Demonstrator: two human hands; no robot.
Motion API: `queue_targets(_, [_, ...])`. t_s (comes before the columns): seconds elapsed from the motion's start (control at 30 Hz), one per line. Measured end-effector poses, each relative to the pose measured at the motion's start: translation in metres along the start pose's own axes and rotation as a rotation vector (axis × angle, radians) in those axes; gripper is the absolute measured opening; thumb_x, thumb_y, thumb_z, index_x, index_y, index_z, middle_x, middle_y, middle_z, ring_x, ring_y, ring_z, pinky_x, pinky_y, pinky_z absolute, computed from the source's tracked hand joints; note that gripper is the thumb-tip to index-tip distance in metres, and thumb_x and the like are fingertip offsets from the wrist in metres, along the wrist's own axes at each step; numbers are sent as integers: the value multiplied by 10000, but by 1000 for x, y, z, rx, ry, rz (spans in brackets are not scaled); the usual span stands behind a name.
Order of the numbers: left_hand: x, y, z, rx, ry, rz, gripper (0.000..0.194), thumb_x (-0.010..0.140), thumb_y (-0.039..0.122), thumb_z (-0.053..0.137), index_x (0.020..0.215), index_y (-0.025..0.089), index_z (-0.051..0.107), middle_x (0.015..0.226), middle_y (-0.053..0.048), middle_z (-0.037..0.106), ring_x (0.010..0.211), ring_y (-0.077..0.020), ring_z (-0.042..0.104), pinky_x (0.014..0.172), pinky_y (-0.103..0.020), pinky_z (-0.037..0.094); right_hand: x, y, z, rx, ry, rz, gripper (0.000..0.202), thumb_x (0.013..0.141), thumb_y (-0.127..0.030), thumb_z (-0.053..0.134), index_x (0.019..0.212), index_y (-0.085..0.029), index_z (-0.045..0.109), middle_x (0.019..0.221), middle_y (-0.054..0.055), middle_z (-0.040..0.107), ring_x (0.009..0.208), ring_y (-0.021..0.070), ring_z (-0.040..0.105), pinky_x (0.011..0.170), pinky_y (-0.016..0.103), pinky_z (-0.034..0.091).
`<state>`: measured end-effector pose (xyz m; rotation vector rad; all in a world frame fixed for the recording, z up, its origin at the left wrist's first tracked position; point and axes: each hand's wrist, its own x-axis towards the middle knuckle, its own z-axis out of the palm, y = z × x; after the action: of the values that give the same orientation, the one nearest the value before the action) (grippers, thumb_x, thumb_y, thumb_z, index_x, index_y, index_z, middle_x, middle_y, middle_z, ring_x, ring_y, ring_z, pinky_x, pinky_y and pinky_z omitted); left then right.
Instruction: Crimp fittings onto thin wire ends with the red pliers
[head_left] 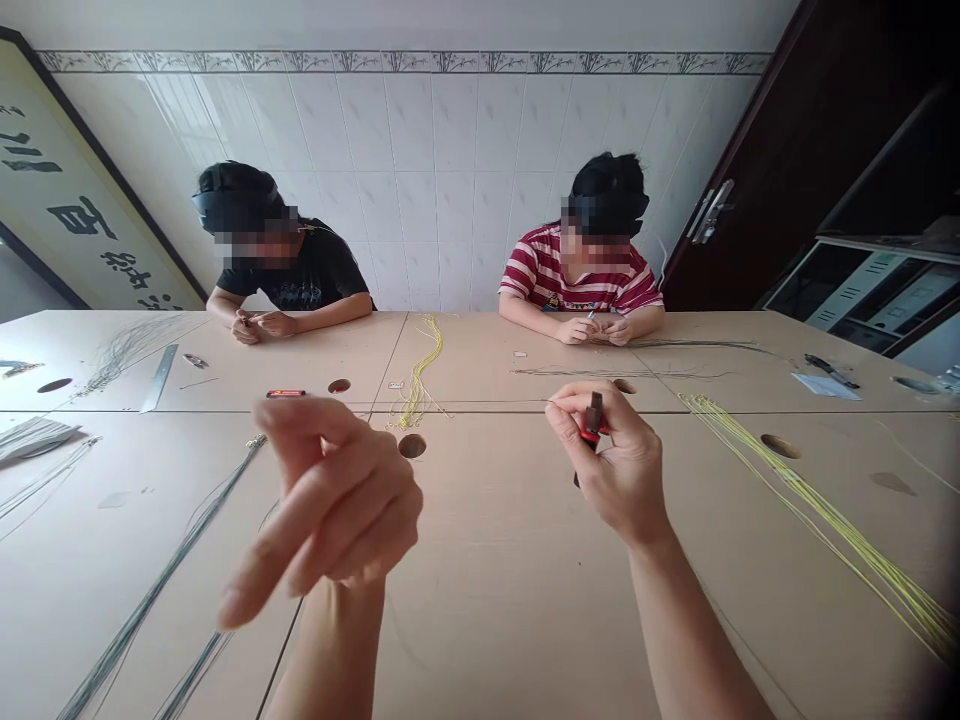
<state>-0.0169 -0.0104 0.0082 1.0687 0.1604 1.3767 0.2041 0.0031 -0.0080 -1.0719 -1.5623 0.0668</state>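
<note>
My right hand (619, 460) is closed around small pliers with red-and-black handles (592, 425). Its thumb and index finger also pinch the end of a thin dark wire (517, 402), which runs left across the table towards my other hand. My left hand (345, 490) is raised nearer the camera, its thumb and index finger drawn together and one finger pointing down to the left; whatever lies in that pinch is hidden. Left of it, a bundle of grey-green wires (172, 560) lies on the table. To the right of my right hand is a bundle of yellow wires (810, 500).
Across the table (480, 600) sit two people, one in a black shirt (307, 265) and one in a striped shirt (577, 275), their hands at small work. A shorter yellow bundle (424, 370), a metal ruler (159, 378) and a black-and-red item (286, 393) lie between. Round holes pierce the tabletop.
</note>
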Motion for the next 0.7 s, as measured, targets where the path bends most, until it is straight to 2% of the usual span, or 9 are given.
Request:
queue_targets(0.07, [3,12,20,-22,45,111,388,963,584,334,1025,401,671,261,107,262,220,-79,197,317,-264,212,0,0,1,-5,-1,-32,112,922,-235,570,816,-239,533,883,13,616,707,143,529,705,314,432])
queue_targets(0.13, [9,23,29,86,207,139,332,995,488,344,1121,429,645,363,84,450,312,-87,414,359,-254,283,-1,0,1,-6,0,-72,103,915,-209,577,827,-241,535,897,14,626,725,146,549,694,316,430])
queue_targets(0.23, [16,35,18,362,465,170,348,1002,468,324,1211,480,602,699,36,704,789,-132,688,518,-266,437,-1,0,1,-21,8,-137,116,902,-171,585,827,-244,535,906,14,637,726,146,563,697,328,426])
queue_targets(0.27, [18,38,10,461,509,201,357,1001,460,315,1225,502,590,854,37,738,1017,-147,665,602,-287,477,-1,-1,2,-32,13,-159,124,897,-157,585,824,-244,536,908,13,641,722,146,565,717,341,426])
queue_targets(0.33, [18,42,-6,635,538,276,383,994,457,285,1249,551,555,1148,99,700,1372,-150,421,776,-343,501,-1,-1,2,-51,21,-197,139,884,-126,581,830,-247,541,916,13,650,715,147,571,745,359,426])
queue_targets(0.43, [14,46,-27,794,528,333,437,989,490,204,1319,583,474,1405,226,513,1499,-143,114,948,-392,463,-1,-2,2,-53,21,-235,173,864,-84,580,854,-254,550,916,9,658,734,151,583,716,347,433])
queue_targets(0.5, [12,47,-38,809,539,360,456,991,511,162,1300,591,488,1452,279,431,1497,-145,112,1005,-374,443,-1,-3,2,-46,21,-256,189,858,-73,588,875,-258,553,913,9,661,761,155,587,682,328,434])
queue_targets(0.57, [12,44,-46,721,572,402,440,999,509,191,1185,585,583,1427,304,447,1482,-131,182,1044,-325,425,-1,-4,1,-45,19,-271,198,856,-67,595,889,-258,556,914,10,663,776,156,586,669,320,433])
queue_targets(0.7, [27,28,-52,410,784,583,350,967,488,382,994,381,714,1340,141,611,1378,-143,424,1075,-286,423,0,-6,2,-50,38,-340,217,848,-35,594,886,-246,564,896,2,667,741,140,576,646,302,428])
